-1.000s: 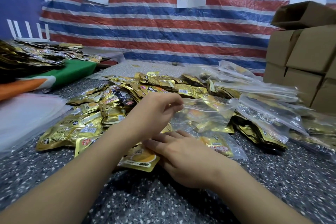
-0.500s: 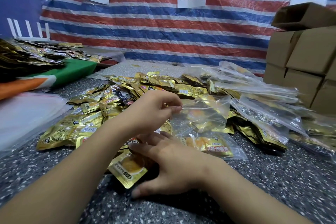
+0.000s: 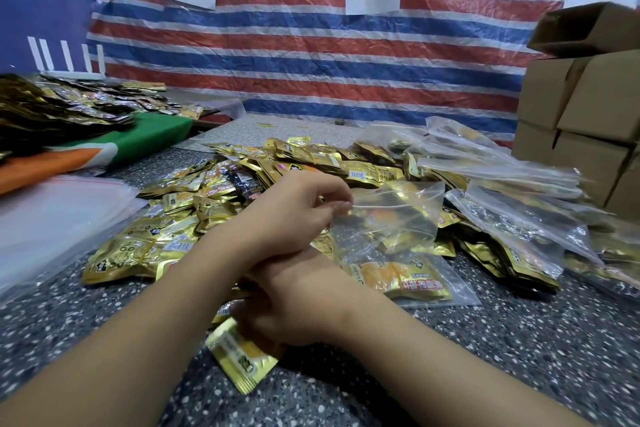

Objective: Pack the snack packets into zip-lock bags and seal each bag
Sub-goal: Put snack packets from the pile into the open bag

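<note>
My left hand point(image 3: 298, 215) pinches the top edge of a clear zip-lock bag point(image 3: 391, 218) and holds it up above the table; orange-printed snack packets point(image 3: 401, 279) lie in its bottom. My right hand point(image 3: 294, 302) reaches under my left wrist and grips a gold snack packet point(image 3: 239, 354) on the speckled table point(image 3: 519, 357). Its fingertips are hidden beneath the wrist. A wide heap of gold snack packets point(image 3: 194, 204) lies behind both hands.
Filled zip-lock bags point(image 3: 512, 215) are piled at the right, with cardboard boxes point(image 3: 585, 114) stacked behind them. A stack of flat clear bags point(image 3: 59, 218) lies at the left beside green and orange cloth point(image 3: 138, 142). A striped tarp point(image 3: 311, 55) closes the back.
My right hand has drawn the gold packet toward me and leftward, sliding under my left wrist. The left hand keeps the bag held up in the same spot.
</note>
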Demonstrator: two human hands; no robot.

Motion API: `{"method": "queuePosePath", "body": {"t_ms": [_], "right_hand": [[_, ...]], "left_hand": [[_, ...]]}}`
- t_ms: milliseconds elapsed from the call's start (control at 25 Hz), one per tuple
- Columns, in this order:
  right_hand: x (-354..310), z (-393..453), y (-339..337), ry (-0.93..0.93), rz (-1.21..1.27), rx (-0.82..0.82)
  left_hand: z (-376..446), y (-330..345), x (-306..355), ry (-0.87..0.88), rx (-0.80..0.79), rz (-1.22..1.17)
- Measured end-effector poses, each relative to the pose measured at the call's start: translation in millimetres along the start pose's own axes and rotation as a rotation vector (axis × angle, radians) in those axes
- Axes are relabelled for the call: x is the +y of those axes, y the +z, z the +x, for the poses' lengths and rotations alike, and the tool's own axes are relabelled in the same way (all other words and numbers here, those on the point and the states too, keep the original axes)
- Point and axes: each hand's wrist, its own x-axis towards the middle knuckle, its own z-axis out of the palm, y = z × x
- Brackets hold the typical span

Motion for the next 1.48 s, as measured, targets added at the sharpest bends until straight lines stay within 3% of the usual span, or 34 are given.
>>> {"method": "queuePosePath", "body": {"t_ms": [160, 600, 800, 960, 1280, 1480], "right_hand": [[-5.6, -3.5, 4.2, -0.025, -0.103, -0.003], [-3.4, 0.6, 11.0, 0.111, 0.135, 0.003], [6.3, 1.6, 10.6, 0.187, 0.092, -0.037], [8.8, -1.5, 8.8, 0.107, 0.099, 0.010], [14.4, 0.3, 0.4, 0.045, -0.149, 0.029], [12.8, -3.8, 1.0, 0.146, 0.084, 0.043]], "left_hand": [[0.5, 1.8, 0.4, -0.004, -0.007, -0.002], [-0.4, 1.5, 2.7, 0.009, -0.010, 0.007], [-0.7, 1.1, 3.5, 0.010, -0.011, 0.016], [-0.4, 1.5, 3.3, 0.010, -0.007, 0.017], [1.3, -4.7, 2.2, -0.030, 0.031, -0.040], [1.1, -3.1, 1.6, -0.047, 0.018, -0.023]]}}
